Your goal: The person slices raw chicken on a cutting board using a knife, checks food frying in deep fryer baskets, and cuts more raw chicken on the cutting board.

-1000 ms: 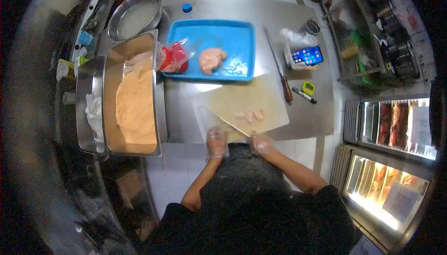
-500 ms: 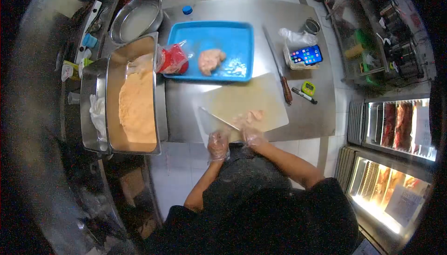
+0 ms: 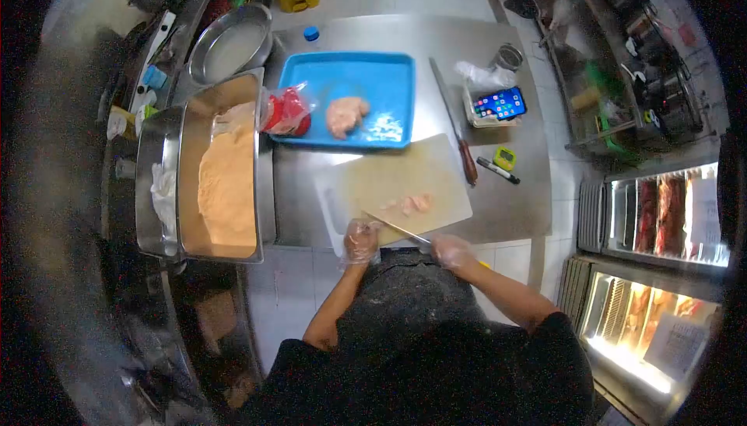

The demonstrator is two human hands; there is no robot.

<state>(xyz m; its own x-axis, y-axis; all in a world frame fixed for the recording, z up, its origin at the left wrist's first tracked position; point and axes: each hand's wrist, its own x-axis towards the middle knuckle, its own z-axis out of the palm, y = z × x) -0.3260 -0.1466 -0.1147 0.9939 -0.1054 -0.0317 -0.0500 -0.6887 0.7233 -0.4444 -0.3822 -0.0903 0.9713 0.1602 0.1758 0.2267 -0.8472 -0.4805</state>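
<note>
My right hand [image 3: 454, 253], in a clear plastic glove, is closed round the handle of a knife [image 3: 398, 228]. The thin blade points left and away over the near edge of the white cutting board [image 3: 447, 163]. My left hand [image 3: 361, 241], gloved too, is curled at the board's near left edge, close to the knife tip. What its fingers hold, if anything, is hidden. Small pieces of pale raw meat [image 3: 418, 203] lie on the board beyond the blade. A larger lump of raw meat [image 3: 346, 115] rests in the blue tray [image 3: 389, 76] behind the board.
Left stands a deep metal pan [image 3: 261, 192] of orange powder [image 3: 228, 189]. A red-filled plastic bag [image 3: 288, 111] overlaps the tray's left edge. Right of the board are a long wooden-handled knife [image 3: 467, 161], a marker [image 3: 498, 170], a green timer [image 3: 505, 158] and a phone [image 3: 502, 105] on a container.
My right hand has moved right, drawing the knife with it, and the blade now lies nearer the board's front edge. My left hand stays about where it was. The view has shifted slightly.
</note>
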